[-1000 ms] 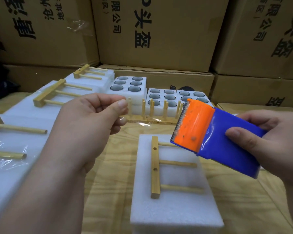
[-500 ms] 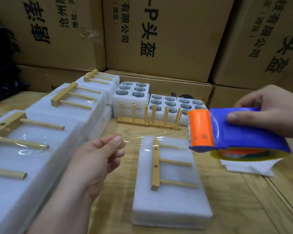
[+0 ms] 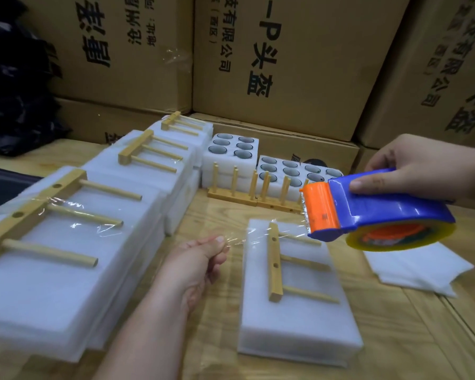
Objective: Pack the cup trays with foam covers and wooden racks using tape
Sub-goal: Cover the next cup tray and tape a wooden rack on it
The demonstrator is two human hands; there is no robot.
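A foam-covered cup tray [image 3: 299,319] lies on the wooden table in front of me with a wooden rack [image 3: 275,263] flat on top. My right hand [image 3: 420,168] grips a blue and orange tape dispenser [image 3: 368,212] held above the tray's far right corner. My left hand [image 3: 203,259] pinches the end of the clear tape [image 3: 258,234], which stretches from the dispenser across the far end of the rack to my fingers just left of the tray.
Several taped foam packs with racks [image 3: 66,242] are lined up on the left. Open cup trays [image 3: 232,149] and upright racks [image 3: 255,192] stand at the back. A loose foam sheet [image 3: 417,267] lies at right. Cardboard boxes [image 3: 285,64] wall off the rear.
My left hand dropped to table level left of the tray, pulling the tape out. The dispenser turned level and came down over the tray's far right corner.
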